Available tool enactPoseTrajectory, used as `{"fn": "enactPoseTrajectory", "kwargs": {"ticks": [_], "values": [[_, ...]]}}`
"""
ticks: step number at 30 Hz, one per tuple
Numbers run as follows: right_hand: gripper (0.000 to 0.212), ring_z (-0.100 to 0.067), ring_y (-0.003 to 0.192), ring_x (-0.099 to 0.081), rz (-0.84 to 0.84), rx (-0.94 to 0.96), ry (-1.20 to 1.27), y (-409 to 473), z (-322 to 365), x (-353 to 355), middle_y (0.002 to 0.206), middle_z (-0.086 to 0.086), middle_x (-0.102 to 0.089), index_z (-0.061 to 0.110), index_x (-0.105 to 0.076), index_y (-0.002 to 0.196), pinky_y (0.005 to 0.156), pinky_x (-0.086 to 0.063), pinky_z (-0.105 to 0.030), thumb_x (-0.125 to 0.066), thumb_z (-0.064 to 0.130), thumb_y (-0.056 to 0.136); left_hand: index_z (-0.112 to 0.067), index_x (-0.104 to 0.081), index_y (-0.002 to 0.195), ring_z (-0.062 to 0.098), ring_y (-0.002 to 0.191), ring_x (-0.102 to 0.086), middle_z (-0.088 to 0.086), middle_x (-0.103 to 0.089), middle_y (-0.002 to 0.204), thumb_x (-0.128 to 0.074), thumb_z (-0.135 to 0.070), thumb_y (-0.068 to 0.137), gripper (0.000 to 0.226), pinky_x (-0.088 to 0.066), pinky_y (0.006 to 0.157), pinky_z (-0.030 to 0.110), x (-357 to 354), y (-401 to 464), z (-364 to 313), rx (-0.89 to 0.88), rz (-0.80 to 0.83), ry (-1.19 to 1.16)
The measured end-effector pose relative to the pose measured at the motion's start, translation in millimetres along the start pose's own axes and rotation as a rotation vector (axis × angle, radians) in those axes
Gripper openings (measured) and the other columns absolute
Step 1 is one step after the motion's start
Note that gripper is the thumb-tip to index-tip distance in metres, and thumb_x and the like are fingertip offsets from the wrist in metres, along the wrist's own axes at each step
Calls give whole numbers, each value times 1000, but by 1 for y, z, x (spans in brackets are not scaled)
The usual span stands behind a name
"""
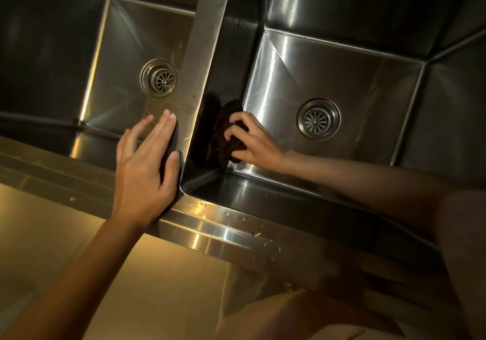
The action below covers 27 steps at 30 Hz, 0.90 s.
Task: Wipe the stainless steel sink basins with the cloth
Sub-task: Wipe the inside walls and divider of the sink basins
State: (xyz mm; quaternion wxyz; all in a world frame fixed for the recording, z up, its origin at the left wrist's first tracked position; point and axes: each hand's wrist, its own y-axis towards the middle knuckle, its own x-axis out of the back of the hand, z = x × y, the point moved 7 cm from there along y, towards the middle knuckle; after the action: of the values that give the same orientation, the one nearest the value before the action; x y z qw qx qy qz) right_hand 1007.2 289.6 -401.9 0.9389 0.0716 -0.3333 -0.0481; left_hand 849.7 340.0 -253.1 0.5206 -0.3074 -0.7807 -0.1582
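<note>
The right hand (251, 140) has its fingers clamped on a dark cloth (226, 132), pressing it to the right basin (342, 76) wall, at 9 o'clock from its drain (318, 119). The left hand (143, 166) rests flat, fingers straight, on the divider (202, 58). No writing is legible.

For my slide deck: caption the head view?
Right hand wipes the right basin wall with a dark cloth; left hand braces the divider.
</note>
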Motion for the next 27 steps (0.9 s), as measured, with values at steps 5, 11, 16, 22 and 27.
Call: {"fn": "enactPoseTrajectory", "kwargs": {"ticks": [5, 11, 16, 22, 27], "values": [[27, -32, 104, -55, -170, 99, 126, 1, 58, 45, 113, -17, -51, 6, -66, 95, 81, -52, -41, -73, 10, 70, -15, -37, 148, 19, 140, -29, -3, -40, 149, -36, -30, 95, 55, -29, 109, 61, 2, 0, 0, 4, -5, -14], [37, -27, 109, -50, -190, 152, 187, -3, 68, 38, 118, -13, -41, 19, -49, 103, 89, -46, -29, -70, 13, 73, -13, -38, 147, 21, 140, -30, -1, -41, 149, -34, -29, 96, 54, -31, 108, 61, 1, 0, 0, -7, -8, -4], [44, -31, 109, -50, 13, 27, 55, -9, 9, -13, 122, -12, -38, 20, -45, 107, 79, -54, -43, -72, 16, 73, -16, -37, 148, 19, 140, -30, -3, -40, 150, -34, -29, 96, 53, -30, 109, 61, 1, 0, 2, 0, -7, -20], [38, -31, 108, -48, 284, -76, -65, -16, -45, -59, 123, -15, -39, 12, -50, 107, 85, -52, -40, -69, 13, 74, -15, -37, 148, 20, 141, -30, -4, -39, 149, -34, -30, 96, 54, -31, 109, 61, 1, 0, 1, 0, -10, -25], [36, -31, 106, -47, 366, -92, -130, -17, -62, -71, 120, -16, -42, 8, -52, 104, 89, -47, -38, -67, 14, 71, -12, -38, 147, 21, 140, -32, 0, -42, 149, -36, -28, 96, 54, -32, 108, 61, 1, 0, 0, -7, -23, -30]]}}
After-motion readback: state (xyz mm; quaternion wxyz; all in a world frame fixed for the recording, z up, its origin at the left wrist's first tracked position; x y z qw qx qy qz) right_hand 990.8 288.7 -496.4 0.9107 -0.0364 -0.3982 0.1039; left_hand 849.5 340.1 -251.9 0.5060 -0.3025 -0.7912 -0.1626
